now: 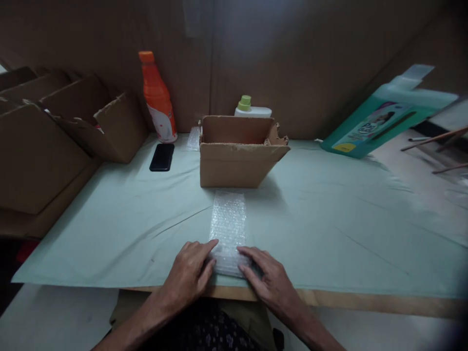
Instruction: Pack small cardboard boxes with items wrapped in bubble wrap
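A narrow strip of bubble wrap (228,219) lies on the cloth-covered table, its near end folded over into a thicker layer. My left hand (192,267) grips the left edge of that fold, index finger on top and thumb at the side. On the right edge, my right hand (267,278) holds the fold in the same way, with index finger and thumb against it. Just beyond the strip's far end stands an open cardboard box (234,165). What lies inside the box is mostly hidden by its front wall.
Behind the box is a white bottle with a green cap (244,103). An orange bottle (158,100) and a black phone (162,157) are at the back left, near more cardboard boxes (106,117). A large green liquid bottle (380,117) leans at the back right.
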Available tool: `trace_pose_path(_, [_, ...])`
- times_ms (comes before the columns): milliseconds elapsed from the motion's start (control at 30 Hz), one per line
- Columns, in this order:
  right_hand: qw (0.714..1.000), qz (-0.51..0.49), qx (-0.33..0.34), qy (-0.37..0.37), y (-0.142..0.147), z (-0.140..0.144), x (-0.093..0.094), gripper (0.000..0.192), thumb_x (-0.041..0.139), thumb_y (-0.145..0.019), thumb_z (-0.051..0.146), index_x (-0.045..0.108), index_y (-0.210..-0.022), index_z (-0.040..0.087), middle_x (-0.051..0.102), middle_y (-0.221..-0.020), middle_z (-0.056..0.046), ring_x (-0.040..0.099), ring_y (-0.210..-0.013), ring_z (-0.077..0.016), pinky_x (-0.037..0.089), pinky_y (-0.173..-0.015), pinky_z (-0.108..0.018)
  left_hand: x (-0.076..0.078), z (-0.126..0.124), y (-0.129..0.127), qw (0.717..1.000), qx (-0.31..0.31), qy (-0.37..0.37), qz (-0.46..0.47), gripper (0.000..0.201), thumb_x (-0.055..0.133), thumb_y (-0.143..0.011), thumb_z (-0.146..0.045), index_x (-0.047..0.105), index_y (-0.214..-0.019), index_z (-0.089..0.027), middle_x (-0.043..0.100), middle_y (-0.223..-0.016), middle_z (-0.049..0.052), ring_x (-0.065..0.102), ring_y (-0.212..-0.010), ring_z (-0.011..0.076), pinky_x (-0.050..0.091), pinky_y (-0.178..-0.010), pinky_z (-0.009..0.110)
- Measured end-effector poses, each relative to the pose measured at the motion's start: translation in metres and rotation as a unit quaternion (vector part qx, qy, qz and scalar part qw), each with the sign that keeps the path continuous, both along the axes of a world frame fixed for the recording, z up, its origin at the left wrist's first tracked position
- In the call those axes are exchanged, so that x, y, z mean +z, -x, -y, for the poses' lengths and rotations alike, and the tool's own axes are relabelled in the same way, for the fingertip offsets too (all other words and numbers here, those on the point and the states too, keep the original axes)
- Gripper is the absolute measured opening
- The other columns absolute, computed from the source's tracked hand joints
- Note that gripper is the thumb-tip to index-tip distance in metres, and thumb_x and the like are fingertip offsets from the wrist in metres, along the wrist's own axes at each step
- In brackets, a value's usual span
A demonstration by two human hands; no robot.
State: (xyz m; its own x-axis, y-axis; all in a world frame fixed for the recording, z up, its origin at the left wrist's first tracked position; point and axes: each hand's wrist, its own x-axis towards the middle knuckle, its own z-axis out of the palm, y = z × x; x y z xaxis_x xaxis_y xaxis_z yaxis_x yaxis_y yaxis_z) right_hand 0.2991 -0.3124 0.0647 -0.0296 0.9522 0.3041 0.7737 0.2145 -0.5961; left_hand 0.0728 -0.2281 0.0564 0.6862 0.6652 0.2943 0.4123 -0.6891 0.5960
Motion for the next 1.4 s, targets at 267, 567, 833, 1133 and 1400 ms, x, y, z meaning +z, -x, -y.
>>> trace_pose_path(267, [0.987,0.135,0.061,-0.064,0.007,0.003,0.004,0.026,0.059,-0.091,0.015,0.064,-0.116,0.019,0.071,-0.117,-0.012,0.065,-0.107,-0.0281,0.051,-0.089,-0.047,-0.004,-0.009,-0.012,0.996,0.067,-0.044,-0.045,0.033,0.051,-0.095,-0.019,0.056,-0.128,-0.017,0.065,-0.107,0.011,0.06,-0.095,0.0258,0.052,-0.082,0.041])
trace_pose_path(567, [0.998,0.05,0.004,-0.041,-0.001,-0.006,-0.001,0.025,0.054,-0.098,0.023,0.063,-0.121,0.022,0.073,-0.111,-0.012,0.068,-0.1,-0.0256,0.054,-0.083,-0.042,0.001,-0.009,-0.014,0.997,0.003,-0.024,-0.07,0.038,0.047,-0.095,-0.013,0.052,-0.133,-0.015,0.066,-0.097,0.009,0.056,-0.089,0.0252,0.05,-0.081,0.043])
trace_pose_path(833, [0.988,0.137,0.051,-0.057,0.006,-0.017,0.0,0.028,0.058,-0.093,0.016,0.063,-0.121,0.017,0.073,-0.11,-0.012,0.066,-0.097,-0.0278,0.051,-0.085,-0.046,-0.004,-0.017,-0.02,0.995,0.088,-0.008,-0.035,0.038,0.051,-0.096,-0.027,0.053,-0.133,-0.016,0.064,-0.112,0.012,0.059,-0.101,0.0277,0.052,-0.088,0.047])
trace_pose_path(1133, [0.993,0.112,-0.021,0.042,-0.002,-0.024,0.002,0.022,0.056,-0.094,0.025,0.068,-0.112,0.023,0.074,-0.11,-0.01,0.067,-0.098,-0.0281,0.052,-0.083,-0.044,-0.009,0.017,0.001,0.989,0.116,0.071,0.053,0.045,0.054,-0.093,-0.02,0.049,-0.137,-0.023,0.061,-0.123,0.011,0.061,-0.112,0.0246,0.055,-0.093,0.042])
trace_pose_path(1400, [0.972,0.226,-0.043,0.04,-0.027,-0.057,-0.006,0.054,0.068,-0.085,0.045,0.06,-0.128,0.014,0.059,-0.137,-0.023,0.057,-0.123,-0.0385,0.046,-0.096,-0.055,-0.005,0.009,-0.015,0.994,0.082,0.058,0.051,0.037,0.055,-0.09,-0.017,0.058,-0.127,-0.019,0.062,-0.117,0.012,0.061,-0.108,0.0253,0.056,-0.092,0.044])
